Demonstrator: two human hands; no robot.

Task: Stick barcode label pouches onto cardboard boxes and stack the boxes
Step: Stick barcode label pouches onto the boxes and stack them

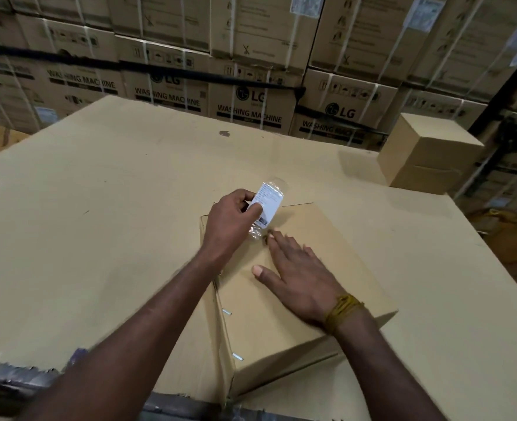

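A plain cardboard box (336, 268) lies in front of me on a large cardboard sheet. Above the box's far left corner my left hand (230, 223) pinches a clear barcode label pouch (268, 205) with a white printed label inside. The pouch's lower end hangs just over the box top. My right hand (296, 275) lies flat on the box top with fingers straight, its fingertips close to the pouch's lower end. A yellow thread band circles my right wrist.
The cardboard sheet (99, 223) covers the work surface. A second small cardboard box (427, 156) stands at the far right edge. Stacked washing machine cartons (245, 86) form a wall behind. A brown sack (509, 238) lies low at the right.
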